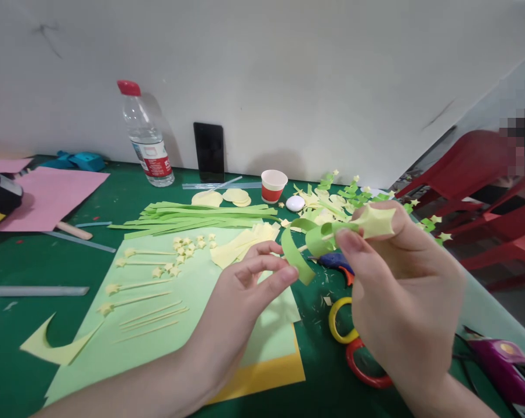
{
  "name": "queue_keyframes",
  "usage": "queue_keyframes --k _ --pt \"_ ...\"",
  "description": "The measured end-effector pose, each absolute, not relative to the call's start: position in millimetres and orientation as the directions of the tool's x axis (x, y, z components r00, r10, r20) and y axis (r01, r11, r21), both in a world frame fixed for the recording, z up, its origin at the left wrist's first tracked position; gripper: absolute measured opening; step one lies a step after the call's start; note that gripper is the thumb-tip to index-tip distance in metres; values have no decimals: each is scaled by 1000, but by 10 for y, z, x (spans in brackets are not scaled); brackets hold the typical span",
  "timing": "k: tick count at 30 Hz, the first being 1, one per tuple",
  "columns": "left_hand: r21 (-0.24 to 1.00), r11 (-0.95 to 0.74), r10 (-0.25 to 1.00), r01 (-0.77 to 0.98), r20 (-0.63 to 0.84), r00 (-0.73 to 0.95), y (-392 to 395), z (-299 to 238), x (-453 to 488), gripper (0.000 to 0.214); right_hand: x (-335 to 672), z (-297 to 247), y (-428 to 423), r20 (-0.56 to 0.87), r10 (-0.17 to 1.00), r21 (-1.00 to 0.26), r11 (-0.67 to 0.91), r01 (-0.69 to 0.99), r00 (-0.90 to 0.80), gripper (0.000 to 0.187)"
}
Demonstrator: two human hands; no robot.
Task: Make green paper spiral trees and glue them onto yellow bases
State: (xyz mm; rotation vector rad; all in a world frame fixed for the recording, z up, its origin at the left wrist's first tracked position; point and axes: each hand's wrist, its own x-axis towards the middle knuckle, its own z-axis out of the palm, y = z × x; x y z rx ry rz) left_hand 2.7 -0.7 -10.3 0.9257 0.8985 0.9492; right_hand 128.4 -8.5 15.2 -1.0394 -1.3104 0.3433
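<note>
My right hand is closed, pinching a paper flower with a pale yellow star-shaped head and curling green strip leaves. My left hand is just left of it, fingers curled, thumb and forefinger pinching the lower end of one green strip. Both hands hover over a light green paper sheet on the green table. On that sheet lie thin sticks topped with small yellow stars and loose small stars.
Green paper strips, yellow paper circles, a red-and-white paper cup, a water bottle and a black phone sit by the wall. Scissors with yellow and red handles lie under my right hand. A purple glue gun is at right; pink paper at left.
</note>
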Motion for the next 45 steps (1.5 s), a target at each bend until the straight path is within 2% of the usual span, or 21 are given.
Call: queue_keyframes --k 24,38,45 --pt "884 348 910 -311 -240 337 -15 -96 27 21 1264 177 -129 646 703 -754 525 396 298 16" --pt "914 286 924 -287 -183 337 17 -104 30 20 1269 213 -143 611 729 -789 527 317 309 18" --pt "903 273 923 -331 -149 355 20 -89 21 16 1265 196 -135 596 741 -802 529 276 311 17"
